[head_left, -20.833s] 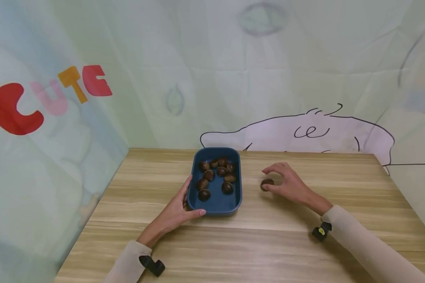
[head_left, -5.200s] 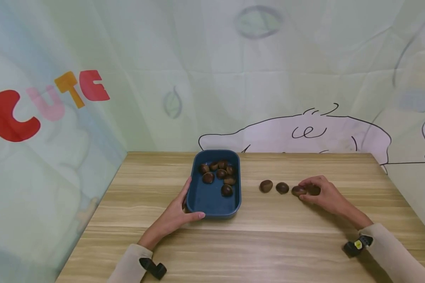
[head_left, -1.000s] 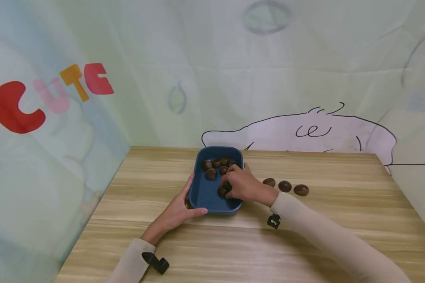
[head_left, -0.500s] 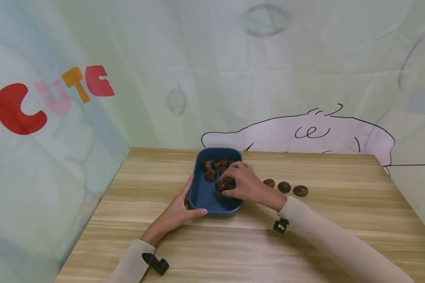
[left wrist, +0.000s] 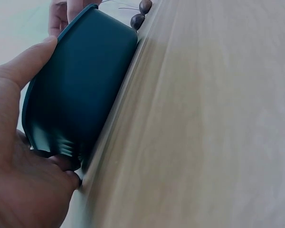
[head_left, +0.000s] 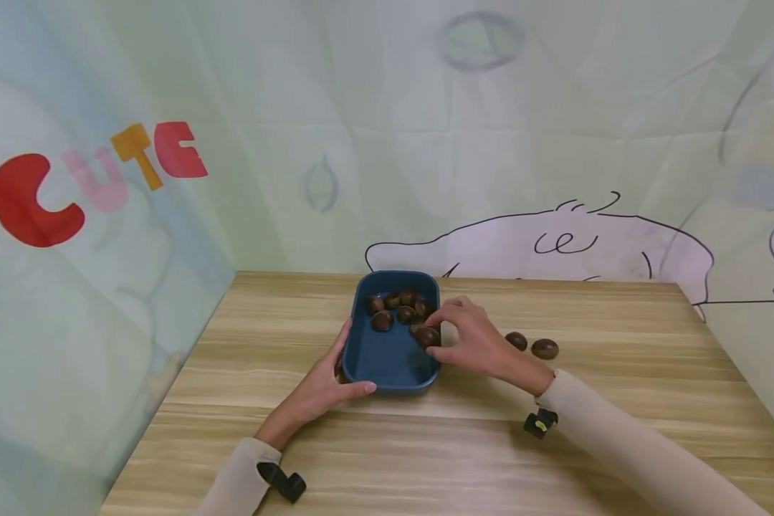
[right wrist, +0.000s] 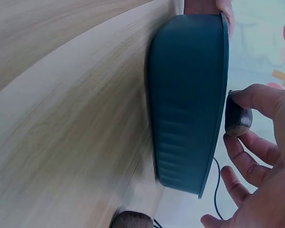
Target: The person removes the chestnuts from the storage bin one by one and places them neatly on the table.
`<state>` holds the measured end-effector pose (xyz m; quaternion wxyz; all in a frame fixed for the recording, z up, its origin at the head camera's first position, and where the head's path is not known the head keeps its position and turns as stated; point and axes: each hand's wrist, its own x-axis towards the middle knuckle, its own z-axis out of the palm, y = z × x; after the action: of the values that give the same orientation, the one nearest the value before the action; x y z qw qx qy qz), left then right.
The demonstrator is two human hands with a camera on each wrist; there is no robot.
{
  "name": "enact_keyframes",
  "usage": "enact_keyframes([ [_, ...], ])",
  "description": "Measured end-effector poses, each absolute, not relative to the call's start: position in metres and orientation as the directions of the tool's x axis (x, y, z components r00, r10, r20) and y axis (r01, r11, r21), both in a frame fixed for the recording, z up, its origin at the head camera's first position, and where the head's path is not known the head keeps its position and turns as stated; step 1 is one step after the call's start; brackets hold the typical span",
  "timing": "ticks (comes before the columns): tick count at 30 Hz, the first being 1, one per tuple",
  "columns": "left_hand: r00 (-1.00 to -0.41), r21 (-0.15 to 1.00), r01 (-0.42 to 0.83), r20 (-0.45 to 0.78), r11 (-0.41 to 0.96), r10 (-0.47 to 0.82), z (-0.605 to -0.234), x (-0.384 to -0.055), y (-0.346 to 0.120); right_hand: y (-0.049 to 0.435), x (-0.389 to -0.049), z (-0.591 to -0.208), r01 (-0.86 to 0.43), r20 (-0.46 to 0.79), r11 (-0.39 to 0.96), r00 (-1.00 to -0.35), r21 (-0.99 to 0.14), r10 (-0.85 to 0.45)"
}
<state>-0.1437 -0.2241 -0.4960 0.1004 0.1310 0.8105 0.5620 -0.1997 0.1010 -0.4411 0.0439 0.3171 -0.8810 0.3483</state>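
A blue plastic box (head_left: 387, 369) stands on the table with several chestnuts (head_left: 381, 320) gathered toward its far end. My left hand (head_left: 319, 390) holds its near left corner, thumb against the rim and fingers along the side. Between thumb and fingertips, my right hand (head_left: 477, 342) pinches a chestnut (head_left: 428, 339) at the box's right edge. The right wrist view shows that held chestnut (right wrist: 238, 116) lifted just above the rim. Two chestnuts show to the right of the box, one nearer (head_left: 516, 340) and one farther right (head_left: 545, 349); my right hand covers the spot beside them.
The wooden table (head_left: 477, 459) meets a printed cloth wall (head_left: 387, 143) close behind the box, and another at the left. Black wrist cameras sit on both sleeves, the left camera (head_left: 284, 481) and the right camera (head_left: 540, 423).
Earlier, one chestnut, then three, appeared in a row on the table. Over the last second my right hand lifted another chestnut from the box and carried it rightward. My left hand stayed on the box.
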Motion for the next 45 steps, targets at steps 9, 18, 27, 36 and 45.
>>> enact_keyframes([
  [9,-0.945,0.937,0.1,-0.015,0.333,0.326,-0.496,-0.143,-0.224,0.116,-0.196,-0.443,-0.622,0.321,0.565,-0.775,-0.542,-0.544],
  [18,-0.947,0.939,0.093,-0.019,0.331,0.321,-0.495,-0.143,-0.223,0.137,-0.191,-0.444,-0.608,0.342,0.566,-0.789,-0.557,-0.511],
  [27,-0.947,0.937,0.088,-0.026,0.337,0.32,-0.495,-0.142,-0.223,0.164,-0.187,-0.445,-0.606,0.384,0.568,-0.794,-0.557,-0.471],
  [36,-0.945,0.939,0.092,-0.022,0.33,0.327,-0.495,-0.142,-0.223,0.199,-0.179,-0.444,-0.56,0.393,0.608,-0.828,-0.562,-0.4],
  [45,-0.944,0.938,0.092,-0.025,0.335,0.33,-0.496,-0.143,-0.224,0.23,-0.174,-0.44,-0.491,0.373,0.653,-0.869,-0.577,-0.324],
])
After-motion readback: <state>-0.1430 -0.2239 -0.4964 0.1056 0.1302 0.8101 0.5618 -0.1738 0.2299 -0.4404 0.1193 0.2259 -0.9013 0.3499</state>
